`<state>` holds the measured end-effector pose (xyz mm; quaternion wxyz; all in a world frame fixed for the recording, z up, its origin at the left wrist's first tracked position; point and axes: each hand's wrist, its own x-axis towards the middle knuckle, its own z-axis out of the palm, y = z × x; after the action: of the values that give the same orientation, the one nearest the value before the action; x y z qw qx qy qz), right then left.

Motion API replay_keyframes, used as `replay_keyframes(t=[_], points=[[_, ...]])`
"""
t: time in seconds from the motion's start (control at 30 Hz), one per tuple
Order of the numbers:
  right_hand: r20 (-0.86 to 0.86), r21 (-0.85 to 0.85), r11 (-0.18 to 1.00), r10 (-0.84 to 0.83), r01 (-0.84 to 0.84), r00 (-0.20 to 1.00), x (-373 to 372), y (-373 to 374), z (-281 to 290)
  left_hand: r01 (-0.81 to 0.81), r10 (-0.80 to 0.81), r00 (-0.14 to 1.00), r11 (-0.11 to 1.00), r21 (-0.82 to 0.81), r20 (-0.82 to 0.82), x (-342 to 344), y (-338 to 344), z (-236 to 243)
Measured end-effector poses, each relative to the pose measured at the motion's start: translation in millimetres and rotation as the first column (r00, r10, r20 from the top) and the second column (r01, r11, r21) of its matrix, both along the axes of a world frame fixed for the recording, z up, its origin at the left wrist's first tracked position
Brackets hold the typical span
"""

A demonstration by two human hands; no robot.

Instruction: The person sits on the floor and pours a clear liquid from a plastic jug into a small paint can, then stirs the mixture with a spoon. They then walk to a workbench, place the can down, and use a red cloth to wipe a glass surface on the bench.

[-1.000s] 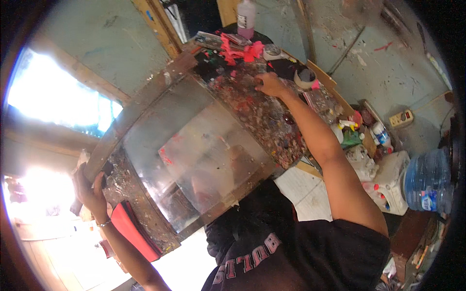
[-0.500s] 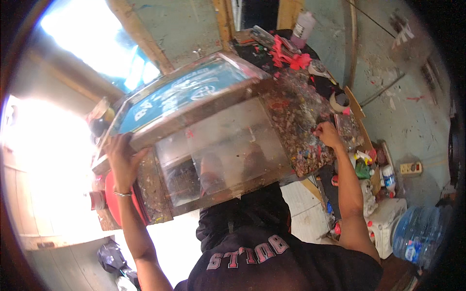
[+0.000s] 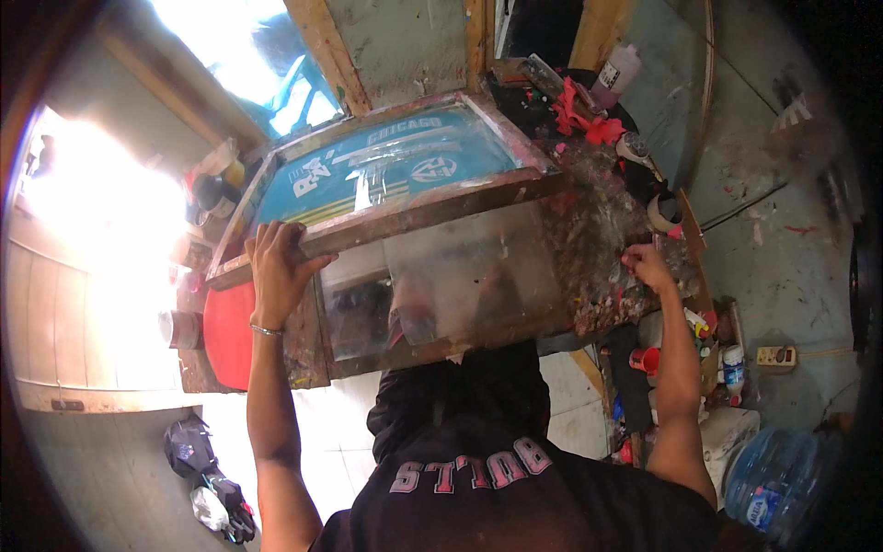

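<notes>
The left hand (image 3: 279, 281) was partly closed around the near bar of the screen-printing frame (image 3: 437, 209), close to its left corner. The right hand (image 3: 649, 267), well apart from the frame's right end, had curled fingers; whether they held anything, I couldn't tell. The blue-meshed frame lay ahead, beyond a glossy panel (image 3: 451, 285) on the paint-crusted worktop (image 3: 578, 216).
</notes>
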<state>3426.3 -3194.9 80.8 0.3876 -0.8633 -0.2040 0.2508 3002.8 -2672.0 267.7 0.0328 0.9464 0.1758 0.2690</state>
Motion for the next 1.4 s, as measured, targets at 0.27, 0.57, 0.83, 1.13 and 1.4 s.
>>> replay_keyframes(t=[0.27, 0.57, 0.83, 1.13, 1.4], points=[[0.401, -0.505, 0.862, 0.200, 0.034, 0.894, -23.3, 7.3, 27.1, 0.003, -0.003, 1.000, 1.000, -0.012, 0.012, -2.7, -6.5, -3.6], [0.521, -0.519, 0.823, 0.519, -0.231, 0.678, -123.5, 111.0, 0.4, 0.010, -0.012, 0.999, 0.999, -0.044, -0.046, -7.3, -9.9, -13.4], [0.454, -0.558, 0.785, 0.560, -0.269, 0.693, -54.7, 138.0, -2.3, 0.006, -0.010, 0.998, 0.998, -0.060, -0.061, -10.3, -8.3, -56.9], [0.475, -0.512, 0.823, 0.509, -0.244, 0.718, -47.8, 135.2, -20.1, -0.062, 0.038, 0.990, 0.983, -0.175, -0.135, -16.4, -30.0, -136.2], [0.459, -0.519, 0.820, 0.505, -0.241, 0.731, -51.8, 139.8, -15.5, -0.075, 0.040, 0.975, 0.985, -0.154, -0.219, -21.0, -30.8, -162.3]])
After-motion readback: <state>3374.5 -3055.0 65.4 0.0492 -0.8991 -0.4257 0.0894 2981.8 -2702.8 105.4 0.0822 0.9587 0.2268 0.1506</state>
